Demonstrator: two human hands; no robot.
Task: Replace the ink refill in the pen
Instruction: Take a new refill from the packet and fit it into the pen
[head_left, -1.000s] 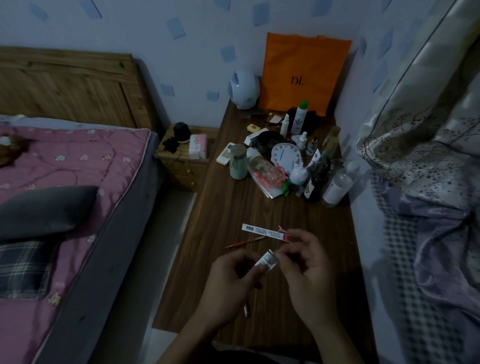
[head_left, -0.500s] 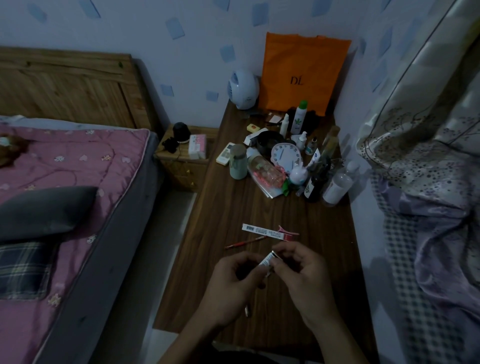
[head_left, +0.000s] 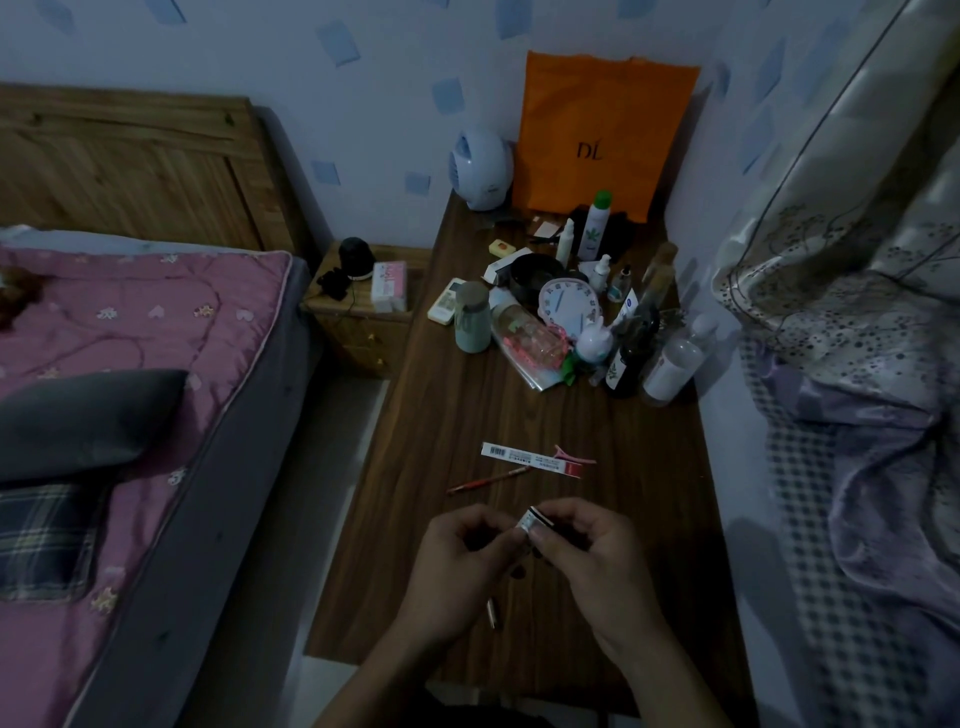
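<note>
Both my hands meet over the near part of the dark wooden table (head_left: 441, 426). My left hand (head_left: 457, 566) and my right hand (head_left: 592, 556) pinch a small white labelled packet (head_left: 532, 519) between their fingertips. Its top end sticks out between the thumbs; the remainder is hidden. A thin red refill (head_left: 488, 480) lies on the table beyond my hands. Behind it lies a long white barcode-printed refill package (head_left: 524, 457). A small pointed pen piece (head_left: 492, 613) lies below my left hand.
A pink hair clip (head_left: 571, 454) lies beside the package. Bottles, a round clock (head_left: 569, 304), a remote and an orange bag (head_left: 597, 135) crowd the far end. A bed (head_left: 130, 338) stands left, a nightstand (head_left: 363, 317) beside it, and patterned curtains hang right.
My hands have drawn slightly closer and lower, and the white packet has turned between the fingertips so less of it shows. The items on the table have not moved.
</note>
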